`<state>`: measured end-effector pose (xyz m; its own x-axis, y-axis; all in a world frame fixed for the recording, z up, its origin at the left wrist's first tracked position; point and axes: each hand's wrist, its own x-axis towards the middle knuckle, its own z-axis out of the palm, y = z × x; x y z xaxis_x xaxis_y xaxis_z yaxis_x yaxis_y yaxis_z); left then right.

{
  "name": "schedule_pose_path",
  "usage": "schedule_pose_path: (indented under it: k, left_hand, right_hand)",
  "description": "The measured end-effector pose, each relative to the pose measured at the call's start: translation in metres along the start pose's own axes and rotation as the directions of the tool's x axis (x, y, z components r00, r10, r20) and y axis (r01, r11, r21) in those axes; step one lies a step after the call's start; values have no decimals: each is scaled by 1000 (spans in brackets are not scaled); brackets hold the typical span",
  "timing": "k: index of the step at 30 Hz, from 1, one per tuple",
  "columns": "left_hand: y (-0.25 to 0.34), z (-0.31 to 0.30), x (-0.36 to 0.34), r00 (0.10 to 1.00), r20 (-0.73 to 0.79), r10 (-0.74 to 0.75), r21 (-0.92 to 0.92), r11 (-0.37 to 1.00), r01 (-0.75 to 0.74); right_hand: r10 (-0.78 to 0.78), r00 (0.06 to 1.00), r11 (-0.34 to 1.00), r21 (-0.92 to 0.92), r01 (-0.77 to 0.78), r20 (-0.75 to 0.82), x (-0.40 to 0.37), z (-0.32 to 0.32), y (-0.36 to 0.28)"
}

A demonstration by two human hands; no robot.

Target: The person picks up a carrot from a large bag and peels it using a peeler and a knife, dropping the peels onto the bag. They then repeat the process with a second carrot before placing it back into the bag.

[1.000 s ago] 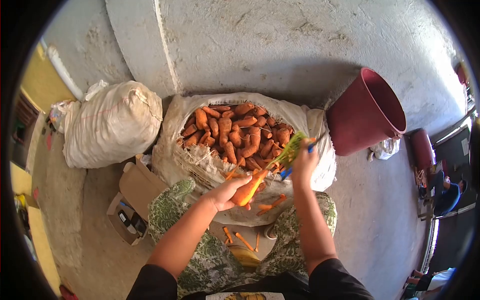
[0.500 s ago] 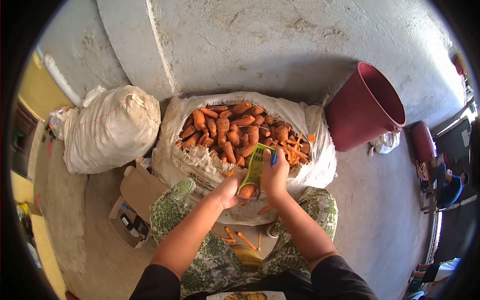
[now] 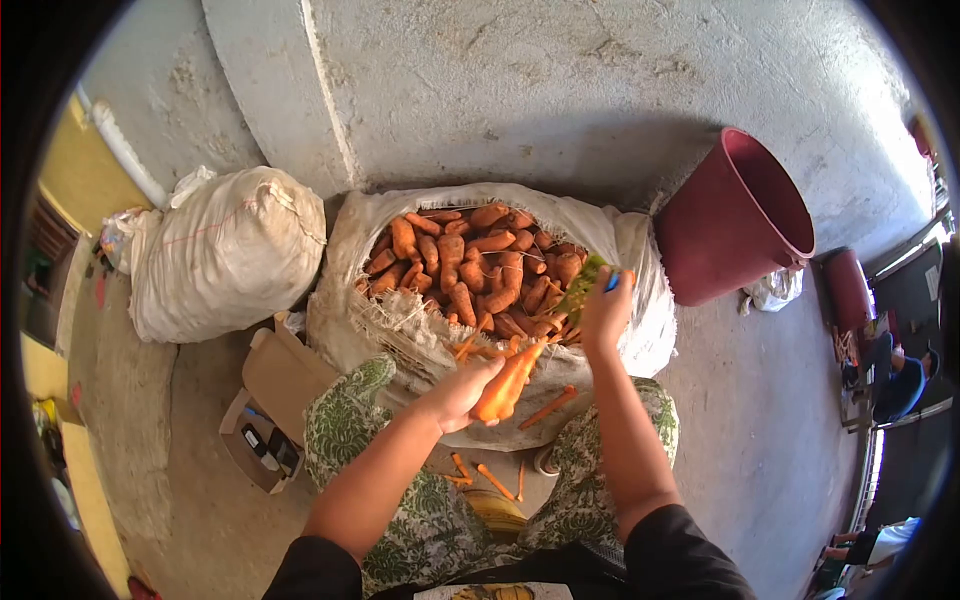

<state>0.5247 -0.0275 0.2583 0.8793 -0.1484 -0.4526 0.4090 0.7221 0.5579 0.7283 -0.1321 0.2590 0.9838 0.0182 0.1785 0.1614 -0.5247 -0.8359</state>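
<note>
over open sack (image 3: 640, 300), left hand (image 3: 462, 397) gripping peeled carrot (image 3: 507, 384)

The left hand (image 3: 460, 396) grips a peeled carrot (image 3: 508, 383), its narrow end pointing up toward the open sack (image 3: 640, 325). Beyond that grip, carrots (image 3: 468, 270) fill the sack. The right hand (image 3: 608, 312) holds a green peeler (image 3: 580, 290) above the sack's near side, apart from the held carrot.

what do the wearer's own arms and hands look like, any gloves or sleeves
The left hand and right hand are both bare, with no gloves, and no watch or bracelet shows at either wrist. The left sleeve and right sleeve are plain black and short, leaving the forearms uncovered.
</note>
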Motion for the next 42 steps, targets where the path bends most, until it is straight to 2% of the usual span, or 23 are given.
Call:
schedule_pose_path:
  k: [2,4,6,7,8,11,12,16,18,24,26,28,30,31,33,34,36,37,38,39,40,41,42]
  left_hand:
    - [6,7,-10,998,53,-41,48,998,39]
    - [8,-6,-3,996,94,-11,37,999,8]
    - [9,-11,3,996,-84,-2,22,1000,4]
    - [8,-12,6,990,-137,24,-59,998,-32]
    - [9,-10,7,990,-136,23,-58,998,-32]
    - [11,-4,11,999,-37,26,-104,994,-30]
    - [9,-4,11,999,-38,26,-103,994,-30]
    - [6,0,12,993,71,95,-207,975,-79]
    - [8,8,16,985,-173,20,-333,940,-77]
    - [10,14,14,973,-228,-40,-308,951,-33]
    - [5,7,19,979,-206,-4,-252,966,-49]
    - [1,0,22,982,-184,34,-195,978,-70]
    - [-3,-5,20,999,-42,28,-67,997,-31]
    - [-3,1,11,998,-59,-36,-35,999,34]
    - [1,9,-2,997,20,-77,43,996,76]
    - [1,10,-6,988,93,-125,125,986,113]
    - [-3,1,-2,994,33,-106,108,989,102]
    - [-3,-3,4,998,-49,-45,75,996,48]
    - [-3,-6,8,991,-135,18,40,999,-13]
    - [1,-10,7,999,-54,-2,13,1000,2]
    - [3,-8,8,998,-55,1,12,1000,0]
    - [5,-2,9,995,-93,36,-39,998,-40]
    - [8,4,11,989,-130,66,-90,993,-78]
  right_hand:
    - [-85,989,996,24,88,-120,24,1,30]
    - [-51,995,991,121,60,-80,21,-8,18]
    - [211,973,818,529,-225,89,0,-9,-5]
    - [210,955,741,604,-294,207,-14,-8,-12]
    - [161,962,872,425,-244,222,-25,-8,-18]
    - [178,904,828,436,-351,389,-63,-7,-47]
    - [75,929,848,468,-251,361,-72,-3,-44]
    - [-51,935,891,439,-116,351,-92,2,-44]
    - [-93,935,901,429,-67,342,-94,1,-45]
    - [-94,934,926,375,-46,345,-93,-1,-44]
    - [-168,951,958,269,96,259,-91,4,-37]
    - [-134,963,969,232,78,234,-83,5,-34]
    - [-20,983,994,114,-2,185,-61,8,-21]
    - [-99,994,993,63,96,51,-42,13,-4]
    - [-80,992,996,-51,75,-98,-11,4,2]
    - [4,988,999,41,2,-157,2,1,8]
    - [53,992,962,271,-19,-117,31,5,45]
    - [51,992,963,268,-18,-116,19,-5,18]
    - [138,990,904,409,-124,-6,3,-14,-10]
    - [210,971,816,526,-241,119,-13,-18,-31]
    - [149,971,803,551,-229,187,-23,-11,-23]
    - [178,958,861,435,-263,226,-44,-20,-52]
    - [63,961,877,444,-182,270,-50,-4,-29]
